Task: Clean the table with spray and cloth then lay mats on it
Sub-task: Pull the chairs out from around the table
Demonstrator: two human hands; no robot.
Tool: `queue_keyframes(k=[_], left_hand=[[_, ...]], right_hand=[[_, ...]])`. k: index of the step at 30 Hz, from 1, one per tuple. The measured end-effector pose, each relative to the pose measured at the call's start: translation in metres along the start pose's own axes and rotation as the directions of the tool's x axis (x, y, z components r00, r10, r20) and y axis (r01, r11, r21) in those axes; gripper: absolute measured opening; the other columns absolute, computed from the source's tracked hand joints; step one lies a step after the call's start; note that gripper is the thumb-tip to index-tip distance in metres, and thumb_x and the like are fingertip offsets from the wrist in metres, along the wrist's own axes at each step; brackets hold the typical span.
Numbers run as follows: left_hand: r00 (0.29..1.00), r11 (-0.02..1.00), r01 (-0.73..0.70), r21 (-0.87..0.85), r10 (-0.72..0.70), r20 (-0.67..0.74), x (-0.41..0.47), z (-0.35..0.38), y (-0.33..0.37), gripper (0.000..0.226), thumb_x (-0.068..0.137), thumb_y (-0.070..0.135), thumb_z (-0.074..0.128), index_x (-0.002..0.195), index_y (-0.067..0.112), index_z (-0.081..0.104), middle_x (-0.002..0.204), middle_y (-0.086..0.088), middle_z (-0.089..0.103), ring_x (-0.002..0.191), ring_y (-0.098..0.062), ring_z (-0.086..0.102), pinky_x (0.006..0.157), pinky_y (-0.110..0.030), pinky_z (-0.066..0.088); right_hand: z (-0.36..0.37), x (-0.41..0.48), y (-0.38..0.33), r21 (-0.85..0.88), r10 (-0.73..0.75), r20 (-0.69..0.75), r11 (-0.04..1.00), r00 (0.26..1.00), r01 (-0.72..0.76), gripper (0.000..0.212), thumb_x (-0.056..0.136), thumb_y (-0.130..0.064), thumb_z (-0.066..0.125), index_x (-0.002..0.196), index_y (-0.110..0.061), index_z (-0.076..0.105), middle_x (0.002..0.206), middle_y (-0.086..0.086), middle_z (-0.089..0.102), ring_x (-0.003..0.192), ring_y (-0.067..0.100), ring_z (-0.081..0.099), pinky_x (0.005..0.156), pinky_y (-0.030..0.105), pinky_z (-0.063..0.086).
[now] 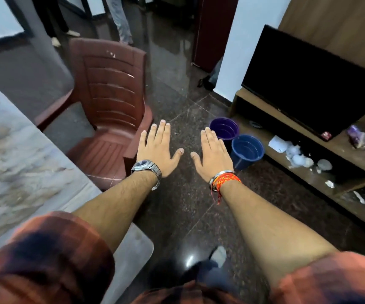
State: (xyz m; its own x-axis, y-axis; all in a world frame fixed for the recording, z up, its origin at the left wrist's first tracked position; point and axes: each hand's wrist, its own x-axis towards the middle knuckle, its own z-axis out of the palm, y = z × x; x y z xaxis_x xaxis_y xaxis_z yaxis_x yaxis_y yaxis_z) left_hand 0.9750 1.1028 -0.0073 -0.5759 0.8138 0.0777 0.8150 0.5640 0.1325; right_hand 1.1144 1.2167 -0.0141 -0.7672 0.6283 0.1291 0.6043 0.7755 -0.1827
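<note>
The table [23, 163] fills the left side, with a pale marbled top and a rounded near corner. Both of my arms reach forward over the dark floor, to the right of the table. My left hand [157, 150], with a metal watch at the wrist, is flat and palm down with fingers spread, holding nothing. My right hand [213, 152], with red thread and a bangle at the wrist, is also flat, open and empty. No spray bottle, cloth or mat shows anywhere in view.
A brown plastic chair [111, 95] stands at the table's far side. Two blue buckets [236, 139] sit on the floor by a low wooden TV unit [304, 172] with a black television [313, 84] and crumpled paper. Legs of other people show at the back.
</note>
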Motion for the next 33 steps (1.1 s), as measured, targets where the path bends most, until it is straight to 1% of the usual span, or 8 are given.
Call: queue_keyframes(k=[9,15,20,24,27,29,31,33], left_hand=[[0.969,0.97,0.243,0.022,-0.242,-0.044,0.188,0.0,-0.002,0.086,0.094,0.063,0.034,0.158,0.014,0.003,0.167,-0.001,-0.001,0.153,-0.024,0.004,0.122,-0.046,0.003],[0.872,0.87,0.483,-0.094,-0.488,-0.041,0.304,-0.009,-0.021,0.088,0.094,0.064,0.033,0.158,0.013,0.002,0.167,-0.002,-0.001,0.153,-0.025,0.006,0.122,-0.047,0.004],[0.757,0.751,0.64,-0.159,-0.653,-0.036,0.405,0.001,-0.061,0.089,0.094,0.063,0.035,0.158,0.012,0.002,0.167,-0.003,0.0,0.152,-0.026,0.008,0.122,-0.048,0.004],[0.65,0.638,0.739,-0.217,-0.76,-0.023,0.478,0.01,-0.104,0.092,0.091,0.067,0.035,0.158,0.01,0.005,0.167,-0.006,0.004,0.152,-0.028,0.011,0.121,-0.049,0.006],[0.566,0.548,0.798,-0.25,-0.824,-0.001,0.52,0.011,-0.137,0.094,0.09,0.067,0.036,0.158,0.009,0.006,0.167,-0.008,0.006,0.151,-0.029,0.014,0.121,-0.049,0.007],[0.487,0.467,0.843,-0.267,-0.874,0.006,0.545,0.011,-0.157,0.093,0.091,0.066,0.036,0.158,0.009,0.006,0.166,-0.008,0.006,0.151,-0.029,0.014,0.121,-0.048,0.007],[0.433,0.41,0.871,-0.269,-0.901,0.03,0.558,0.012,-0.17,0.094,0.09,0.067,0.036,0.158,0.009,0.006,0.166,-0.008,0.006,0.151,-0.029,0.014,0.122,-0.048,0.006],[0.339,0.318,0.909,-0.271,-0.94,0.033,0.574,0.016,-0.189,0.096,0.089,0.069,0.035,0.157,0.009,0.005,0.166,-0.008,0.005,0.151,-0.028,0.013,0.122,-0.049,0.006]], right_hand=[[0.014,0.226,0.056,0.063,-0.251,0.039,0.967,0.967,0.249,0.071,0.096,-0.043,0.039,0.151,-0.01,0.009,0.16,0.009,0.006,0.147,0.022,0.007,0.119,0.04,0.01],[0.01,0.385,0.052,0.174,-0.46,0.027,0.876,0.887,0.449,0.071,0.094,-0.038,0.045,0.151,-0.008,0.014,0.159,0.01,0.01,0.146,0.024,0.01,0.117,0.042,0.016],[0.027,0.509,0.02,0.159,-0.661,0.076,0.747,0.746,0.646,0.074,0.09,-0.028,0.05,0.151,-0.008,0.011,0.16,0.009,0.007,0.146,0.025,0.011,0.117,0.043,0.018],[0.042,0.599,-0.014,0.173,-0.758,0.144,0.652,0.636,0.738,0.082,0.079,-0.012,0.051,0.151,-0.01,0.013,0.16,0.006,0.007,0.146,0.023,0.013,0.117,0.042,0.018],[0.052,0.661,-0.04,0.146,-0.833,0.211,0.544,0.511,0.826,0.085,0.074,-0.008,0.05,0.151,-0.01,0.015,0.16,0.005,0.009,0.145,0.022,0.015,0.116,0.042,0.021],[0.061,0.704,-0.062,0.163,-0.869,0.218,0.48,0.443,0.862,0.085,0.073,-0.007,0.05,0.151,-0.011,0.015,0.16,0.005,0.009,0.145,0.021,0.015,0.116,0.042,0.021],[0.071,0.729,-0.081,0.185,-0.902,0.215,0.415,0.376,0.891,0.084,0.075,-0.007,0.049,0.151,-0.013,0.015,0.16,0.004,0.01,0.145,0.02,0.015,0.117,0.042,0.021],[0.088,0.765,-0.111,0.194,-0.941,0.236,0.29,0.243,0.937,0.082,0.078,-0.01,0.051,0.151,-0.014,0.013,0.16,0.003,0.009,0.146,0.019,0.015,0.117,0.042,0.02]])
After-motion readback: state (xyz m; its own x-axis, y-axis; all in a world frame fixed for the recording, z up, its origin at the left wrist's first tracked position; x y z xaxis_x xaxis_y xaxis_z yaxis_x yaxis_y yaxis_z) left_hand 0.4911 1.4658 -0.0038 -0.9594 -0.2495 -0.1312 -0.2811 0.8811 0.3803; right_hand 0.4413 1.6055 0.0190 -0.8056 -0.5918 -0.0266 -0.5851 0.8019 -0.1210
